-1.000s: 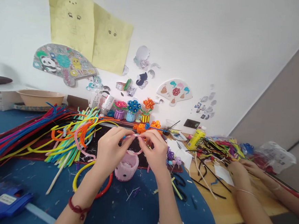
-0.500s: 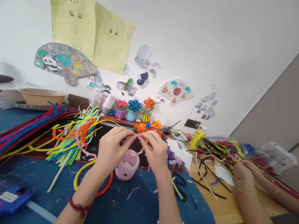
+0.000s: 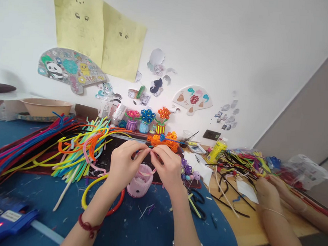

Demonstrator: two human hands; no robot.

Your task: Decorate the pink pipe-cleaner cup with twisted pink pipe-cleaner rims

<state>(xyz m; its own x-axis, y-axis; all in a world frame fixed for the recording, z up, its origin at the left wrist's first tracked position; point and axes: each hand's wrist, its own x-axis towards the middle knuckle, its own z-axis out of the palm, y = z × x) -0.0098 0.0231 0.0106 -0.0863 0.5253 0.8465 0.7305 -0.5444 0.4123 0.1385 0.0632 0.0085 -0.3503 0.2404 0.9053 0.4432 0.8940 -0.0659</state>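
My left hand [image 3: 127, 160] and my right hand [image 3: 167, 167] meet fingertip to fingertip above the table, both closed in a pinch. Between them they hold a pink pipe cleaner [image 3: 152, 172], whose bent length hangs below the fingers; its pinched ends are mostly hidden. Right under it stands a small pink fuzzy pot [image 3: 139, 186] with a dark dot on its front. A yellow and red pipe-cleaner ring [image 3: 85, 196] lies on the blue table by my left forearm.
A blue glue gun [image 3: 8, 220] lies front left. Bundles of pipe cleaners [image 3: 77, 161] spread at left. Small potted flowers [image 3: 147, 118] line the wall. A yellow bottle [image 3: 217, 152] stands at right, near another person's hands [image 3: 269, 192] on a wooden table.
My hands stay pinched together and have shifted only slightly. The pink pipe cleaner's hanging bend sits a little lower, over the pot's rim.
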